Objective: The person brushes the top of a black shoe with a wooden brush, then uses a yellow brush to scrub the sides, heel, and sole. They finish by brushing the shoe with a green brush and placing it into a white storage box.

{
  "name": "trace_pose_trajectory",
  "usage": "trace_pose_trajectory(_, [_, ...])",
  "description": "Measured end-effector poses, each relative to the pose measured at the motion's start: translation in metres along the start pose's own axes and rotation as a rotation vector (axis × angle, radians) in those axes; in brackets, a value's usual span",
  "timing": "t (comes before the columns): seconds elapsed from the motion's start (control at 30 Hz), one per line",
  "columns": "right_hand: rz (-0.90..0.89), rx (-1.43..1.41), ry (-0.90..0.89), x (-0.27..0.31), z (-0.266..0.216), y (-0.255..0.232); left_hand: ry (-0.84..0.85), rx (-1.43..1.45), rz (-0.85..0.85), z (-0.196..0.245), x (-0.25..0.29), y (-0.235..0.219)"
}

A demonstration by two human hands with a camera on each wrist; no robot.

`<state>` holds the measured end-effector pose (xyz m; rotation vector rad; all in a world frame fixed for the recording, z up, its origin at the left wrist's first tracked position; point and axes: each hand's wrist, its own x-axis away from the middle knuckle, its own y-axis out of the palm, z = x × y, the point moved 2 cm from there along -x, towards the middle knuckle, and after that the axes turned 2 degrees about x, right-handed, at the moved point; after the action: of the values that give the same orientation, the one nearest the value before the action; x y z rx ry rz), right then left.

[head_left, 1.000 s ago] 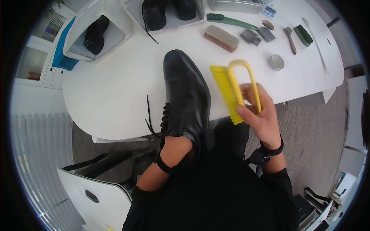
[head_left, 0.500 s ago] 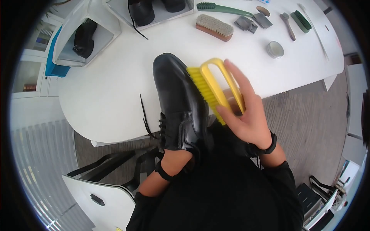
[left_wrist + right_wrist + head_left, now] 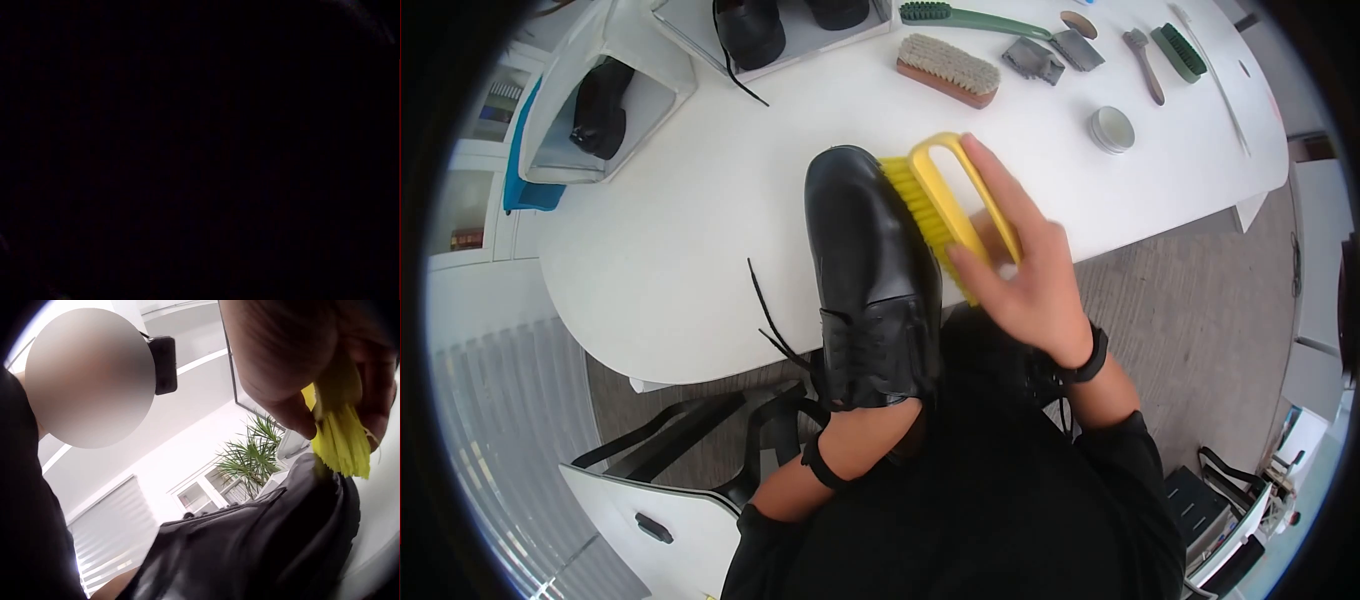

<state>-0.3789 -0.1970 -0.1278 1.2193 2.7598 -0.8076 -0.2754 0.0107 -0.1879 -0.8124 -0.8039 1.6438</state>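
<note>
A black lace-up dress shoe [image 3: 862,235] points toe-forward over the table's near edge, its laces turned up. My left hand [image 3: 880,430] reaches into the shoe's opening; its fingers are hidden inside, and the left wrist view is almost wholly dark. My right hand [image 3: 1030,275] grips a yellow brush [image 3: 948,190] by its looped handle, thumb on the near side. The brush's yellow bristles [image 3: 342,444] are right at the shoe's right side near the toe in the head view. In the right wrist view they overlap the toe.
On the white table [image 3: 670,270] lie a wooden horsehair brush [image 3: 948,72], a long green-handled brush [image 3: 975,20], crumpled grey pieces [image 3: 1032,60], a round tin [image 3: 1111,130], a small brush [image 3: 1145,67] and a green brush [image 3: 1180,52]. Boxes with black shoes [image 3: 603,108] stand at the back left.
My right hand has brought the yellow brush leftward from beside the shoe to its side near the toe. The shoe has rolled so that its laces face up more.
</note>
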Motion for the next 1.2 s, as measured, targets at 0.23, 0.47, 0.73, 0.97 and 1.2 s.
trace_pose_trajectory(0.23, [0.059, -0.041, -0.138, -0.055, 0.012, 0.013, 0.102, -0.269, -0.01, 0.009, -0.004, -0.011])
trace_pose_trajectory(0.47, [-0.134, -0.083, 0.017, -0.039, 0.016, 0.011, 0.073, -0.272, -0.159, 0.0, 0.017, -0.01])
trace_pose_trajectory(0.73, [-0.18, -0.192, 0.238, 0.03, 0.019, 0.0, -0.108, -0.041, 0.058, -0.012, 0.013, -0.007])
trace_pose_trajectory(0.97, [-0.065, -0.062, 0.044, -0.006, 0.01, 0.007, -0.233, 0.195, -0.007, -0.034, 0.028, -0.009])
trace_pose_trajectory(1.2, [0.011, 0.067, -0.202, -0.069, 0.002, 0.028, -0.35, 0.464, -0.027, -0.033, 0.032, -0.005])
